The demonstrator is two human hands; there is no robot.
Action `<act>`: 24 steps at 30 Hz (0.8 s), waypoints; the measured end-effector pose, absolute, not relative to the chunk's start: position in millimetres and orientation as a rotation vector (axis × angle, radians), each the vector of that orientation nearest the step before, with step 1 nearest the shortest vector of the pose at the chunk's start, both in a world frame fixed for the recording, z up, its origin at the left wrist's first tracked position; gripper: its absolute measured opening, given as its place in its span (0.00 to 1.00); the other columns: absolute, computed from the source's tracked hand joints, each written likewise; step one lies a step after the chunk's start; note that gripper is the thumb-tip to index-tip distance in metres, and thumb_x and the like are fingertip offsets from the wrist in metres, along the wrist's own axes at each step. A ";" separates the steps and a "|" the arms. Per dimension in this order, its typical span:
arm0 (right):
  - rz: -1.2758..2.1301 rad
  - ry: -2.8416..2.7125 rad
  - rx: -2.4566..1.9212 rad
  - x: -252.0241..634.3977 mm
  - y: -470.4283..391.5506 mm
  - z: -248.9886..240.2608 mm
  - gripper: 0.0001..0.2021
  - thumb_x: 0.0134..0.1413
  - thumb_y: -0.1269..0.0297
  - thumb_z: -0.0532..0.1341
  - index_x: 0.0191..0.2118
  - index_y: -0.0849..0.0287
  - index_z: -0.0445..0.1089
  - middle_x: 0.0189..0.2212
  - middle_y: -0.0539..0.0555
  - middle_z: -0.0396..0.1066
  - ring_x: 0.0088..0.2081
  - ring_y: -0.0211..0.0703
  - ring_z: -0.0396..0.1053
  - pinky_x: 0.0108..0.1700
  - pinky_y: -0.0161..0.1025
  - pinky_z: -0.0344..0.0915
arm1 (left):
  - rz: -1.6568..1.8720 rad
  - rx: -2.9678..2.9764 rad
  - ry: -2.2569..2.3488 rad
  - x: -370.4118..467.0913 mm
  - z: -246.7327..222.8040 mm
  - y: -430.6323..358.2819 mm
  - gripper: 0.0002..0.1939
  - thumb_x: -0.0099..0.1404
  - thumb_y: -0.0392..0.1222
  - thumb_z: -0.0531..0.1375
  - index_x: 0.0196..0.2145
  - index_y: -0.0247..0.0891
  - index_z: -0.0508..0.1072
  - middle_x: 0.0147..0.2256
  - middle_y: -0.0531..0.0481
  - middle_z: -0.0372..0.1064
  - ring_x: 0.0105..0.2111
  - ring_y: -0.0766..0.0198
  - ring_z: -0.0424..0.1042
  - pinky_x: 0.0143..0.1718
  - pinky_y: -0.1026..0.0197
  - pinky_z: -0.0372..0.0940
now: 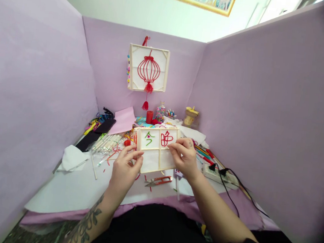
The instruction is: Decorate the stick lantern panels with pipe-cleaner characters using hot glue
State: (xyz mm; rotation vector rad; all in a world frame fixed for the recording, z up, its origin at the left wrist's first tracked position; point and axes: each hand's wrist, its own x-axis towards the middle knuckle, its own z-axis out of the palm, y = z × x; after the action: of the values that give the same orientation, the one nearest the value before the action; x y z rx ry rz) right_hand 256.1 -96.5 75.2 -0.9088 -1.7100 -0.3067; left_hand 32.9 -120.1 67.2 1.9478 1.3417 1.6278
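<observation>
Nearest the camera lie the person's two forearms, reaching out over a dark lap toward a white sheet (82, 190) that covers the table. The left hand (125, 167) grasps the lower left edge of a small wooden frame (156, 148), fingers curled around its rim. The right hand (184, 155) pinches the frame's right side, thumb and fingertips pressed on the middle bar. The frame is held above the table, tilted toward the person; it has four white panes, with a green figure in the upper left pane and a red one in the upper right. Just below it on the sheet lie red-handled snips (159, 180). To the right sits a power strip (216, 173) with black cords trailing off. To the left lie a crumpled white tissue (72, 157) and a bundle of sticks (107, 143). Farther back stand a red cup (149, 117), a jar of beads (160, 113) and a spool of twine (190, 116). On the lilac back wall hangs a framed red lantern (148, 69)
</observation>
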 end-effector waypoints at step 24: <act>-0.282 -1.690 -0.896 257.1 -97.7 76.6 0.07 0.58 0.67 0.60 0.32 0.54 0.76 0.29 0.53 0.66 0.35 0.45 0.64 0.40 0.46 0.63 | 1.622 1.957 1.324 32.7 67.8 -120.6 0.07 0.60 0.39 0.61 0.34 0.39 0.80 0.45 0.44 0.72 0.28 0.70 0.73 0.22 0.68 0.70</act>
State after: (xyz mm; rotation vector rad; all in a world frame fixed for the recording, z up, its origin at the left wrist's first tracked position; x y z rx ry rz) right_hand 257.1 -97.7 76.6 -0.8964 -1.6896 -0.2823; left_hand 32.7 -120.6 67.8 1.9572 1.3237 1.6221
